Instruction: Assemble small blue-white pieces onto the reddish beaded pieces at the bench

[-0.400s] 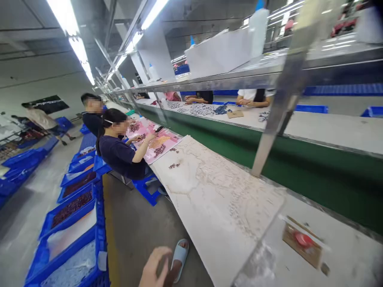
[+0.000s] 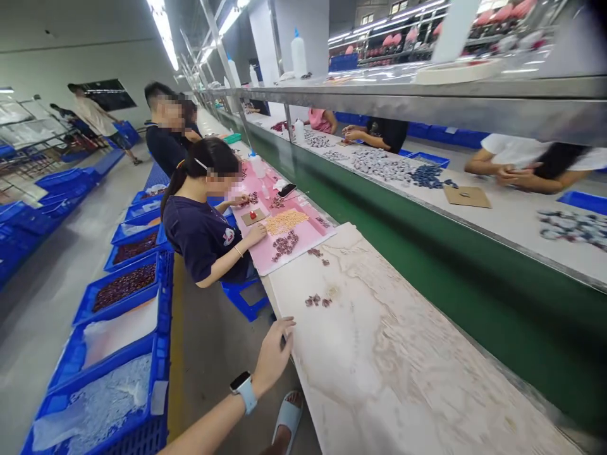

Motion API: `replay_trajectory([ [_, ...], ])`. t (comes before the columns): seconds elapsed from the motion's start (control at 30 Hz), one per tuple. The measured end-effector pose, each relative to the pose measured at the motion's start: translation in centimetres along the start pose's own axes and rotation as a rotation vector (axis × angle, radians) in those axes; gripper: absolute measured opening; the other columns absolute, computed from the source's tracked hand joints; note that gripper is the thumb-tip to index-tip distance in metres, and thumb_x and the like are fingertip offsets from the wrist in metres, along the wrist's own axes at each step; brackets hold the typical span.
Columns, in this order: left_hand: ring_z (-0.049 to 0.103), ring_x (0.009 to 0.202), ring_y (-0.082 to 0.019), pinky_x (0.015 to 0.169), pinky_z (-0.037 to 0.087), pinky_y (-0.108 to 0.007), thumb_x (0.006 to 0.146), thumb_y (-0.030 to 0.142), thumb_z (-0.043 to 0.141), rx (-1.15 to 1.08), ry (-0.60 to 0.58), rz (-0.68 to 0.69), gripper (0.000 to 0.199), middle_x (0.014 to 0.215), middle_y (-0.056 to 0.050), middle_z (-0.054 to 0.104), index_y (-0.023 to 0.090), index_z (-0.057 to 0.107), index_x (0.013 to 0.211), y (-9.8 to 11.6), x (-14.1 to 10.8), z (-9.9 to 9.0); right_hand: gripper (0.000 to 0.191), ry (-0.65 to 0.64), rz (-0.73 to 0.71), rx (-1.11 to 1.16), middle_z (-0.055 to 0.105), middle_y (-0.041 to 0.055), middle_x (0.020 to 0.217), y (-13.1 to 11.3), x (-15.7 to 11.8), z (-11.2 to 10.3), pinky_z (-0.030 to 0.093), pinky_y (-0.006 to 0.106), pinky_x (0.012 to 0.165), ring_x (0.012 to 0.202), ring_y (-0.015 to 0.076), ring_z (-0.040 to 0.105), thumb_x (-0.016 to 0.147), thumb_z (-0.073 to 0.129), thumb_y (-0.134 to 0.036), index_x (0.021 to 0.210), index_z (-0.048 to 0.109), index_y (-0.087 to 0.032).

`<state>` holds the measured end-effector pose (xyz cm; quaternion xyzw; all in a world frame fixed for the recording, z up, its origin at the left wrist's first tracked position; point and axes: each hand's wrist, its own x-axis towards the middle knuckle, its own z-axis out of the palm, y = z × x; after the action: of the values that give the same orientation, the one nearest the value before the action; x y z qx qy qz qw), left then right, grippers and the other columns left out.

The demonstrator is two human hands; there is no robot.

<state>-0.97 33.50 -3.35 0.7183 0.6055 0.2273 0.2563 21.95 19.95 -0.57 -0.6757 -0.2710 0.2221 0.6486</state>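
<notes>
My left hand (image 2: 275, 354), with a watch (image 2: 241, 382) on a pale blue band at its wrist, reaches over the near edge of the worktable (image 2: 346, 360). Its fingers are loosely bent and apart, near the table edge, and I see nothing held in them. Just beyond the fingertips lies a small group of brownish-purple pieces (image 2: 317, 301), and a smaller group (image 2: 317, 253) sits farther back. My right hand is out of the picture.
A seated co-worker (image 2: 203, 215) works at a pink mat (image 2: 303, 243) with piles of small pieces. Blue crates (image 2: 161, 354) line the floor on the left. A metal shelf (image 2: 427, 101) runs above the green belt (image 2: 379, 215). A blue stool (image 2: 244, 300) stands by the table.
My left hand has moved up and forward to the table edge, and its wrist and watch now show. The view has turned right and come nearer the co-worker; the brown card with a red item has left view.
</notes>
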Motion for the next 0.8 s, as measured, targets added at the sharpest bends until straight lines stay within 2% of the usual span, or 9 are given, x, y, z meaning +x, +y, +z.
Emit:
replay_trajectory([
  [0.07, 0.062, 0.140, -0.026, 0.121, 0.055, -0.055, 0.106, 0.029, 0.060, 0.031, -0.029, 0.023, 0.031, 0.150, -0.012, 0.061, 0.015, 0.066, 0.133, -0.9, 2.9, 0.0, 0.044, -0.152, -0.145, -0.147, 0.063, 0.0102, 0.145, 3.2, 2.5, 6.7, 0.058, 0.052, 0.105, 0.129, 0.0293, 0.064, 0.100, 0.071, -0.049, 0.137, 0.065, -0.026],
  [0.13, 0.058, 0.145, -0.028, 0.122, 0.054, -0.057, 0.105, 0.025, 0.060, 0.066, -0.036, 0.039, 0.036, 0.156, -0.013, 0.056, 0.016, 0.061, 0.140, -2.0, 5.2, 0.1, 0.054, -0.319, -0.295, -0.286, 0.060, 0.0126, 0.151, 6.4, 4.5, 12.7, 0.046, 0.064, 0.116, 0.138, 0.0333, 0.058, 0.099, 0.071, -0.052, 0.142, 0.063, -0.020],
  [0.2, 0.057, 0.146, -0.028, 0.122, 0.054, -0.057, 0.106, 0.021, 0.058, 0.096, -0.037, 0.057, 0.041, 0.156, -0.014, 0.056, 0.017, 0.057, 0.146, -3.1, 6.9, 0.3, 0.064, -0.458, -0.410, -0.401, 0.058, 0.0144, 0.156, 8.9, 6.1, 17.4, 0.034, 0.070, 0.123, 0.148, 0.0386, 0.050, 0.096, 0.071, -0.061, 0.147, 0.062, -0.023],
  [0.23, 0.058, 0.146, -0.028, 0.122, 0.055, -0.056, 0.106, 0.019, 0.057, 0.108, -0.045, 0.073, 0.042, 0.155, -0.013, 0.058, 0.017, 0.055, 0.147, -3.7, 7.4, 0.3, 0.067, -0.511, -0.453, -0.452, 0.057, 0.0155, 0.159, 9.9, 6.7, 19.1, 0.030, 0.072, 0.124, 0.152, 0.0407, 0.046, 0.096, 0.069, -0.064, 0.150, 0.061, -0.024],
  [0.3, 0.060, 0.145, -0.026, 0.121, 0.057, -0.054, 0.105, 0.015, 0.056, 0.127, -0.065, 0.111, 0.044, 0.153, -0.013, 0.060, 0.018, 0.054, 0.149, -4.8, 7.8, 0.3, 0.072, -0.566, -0.508, -0.551, 0.051, 0.0176, 0.165, 11.1, 8.0, 21.4, 0.025, 0.075, 0.125, 0.157, 0.0432, 0.039, 0.098, 0.064, -0.065, 0.156, 0.055, -0.024],
  [0.43, 0.060, 0.146, -0.025, 0.119, 0.061, -0.049, 0.102, 0.008, 0.056, 0.155, -0.092, 0.179, 0.050, 0.155, -0.010, 0.060, 0.021, 0.052, 0.150, -5.9, 7.2, -0.2, 0.075, -0.567, -0.559, -0.704, 0.034, 0.0192, 0.174, 11.8, 12.5, 23.9, 0.020, 0.075, 0.127, 0.163, 0.0426, 0.025, 0.104, 0.059, -0.059, 0.165, 0.040, -0.020],
  [0.57, 0.066, 0.138, -0.023, 0.111, 0.066, -0.044, 0.101, 0.007, 0.056, 0.179, -0.072, 0.192, 0.051, 0.149, -0.009, 0.065, 0.024, 0.052, 0.149, -5.2, 7.6, -0.9, 0.070, -0.626, -0.638, -0.763, 0.037, 0.0150, 0.173, 12.0, 18.8, 27.4, 0.018, 0.075, 0.128, 0.163, 0.0416, 0.024, 0.102, 0.065, -0.053, 0.162, 0.044, -0.024],
  [0.67, 0.068, 0.130, -0.022, 0.107, 0.067, -0.043, 0.100, 0.008, 0.057, 0.185, -0.038, 0.189, 0.046, 0.140, -0.010, 0.068, 0.021, 0.054, 0.144, -4.6, 10.2, -0.8, 0.064, -0.738, -0.729, -0.753, 0.042, 0.0130, 0.170, 11.9, 21.9, 30.2, 0.022, 0.073, 0.128, 0.160, 0.0395, 0.032, 0.102, 0.067, -0.048, 0.158, 0.049, -0.025],
  [0.8, 0.056, 0.146, -0.027, 0.118, 0.059, -0.052, 0.101, 0.009, 0.056, 0.192, 0.050, 0.171, 0.035, 0.149, -0.013, 0.059, 0.015, 0.056, 0.136, -4.8, 15.4, 0.0, 0.062, -0.845, -0.825, -0.707, 0.044, 0.0133, 0.168, 11.4, 23.2, 33.2, 0.031, 0.069, 0.126, 0.154, 0.0369, 0.043, 0.103, 0.068, -0.045, 0.157, 0.050, -0.024],
])
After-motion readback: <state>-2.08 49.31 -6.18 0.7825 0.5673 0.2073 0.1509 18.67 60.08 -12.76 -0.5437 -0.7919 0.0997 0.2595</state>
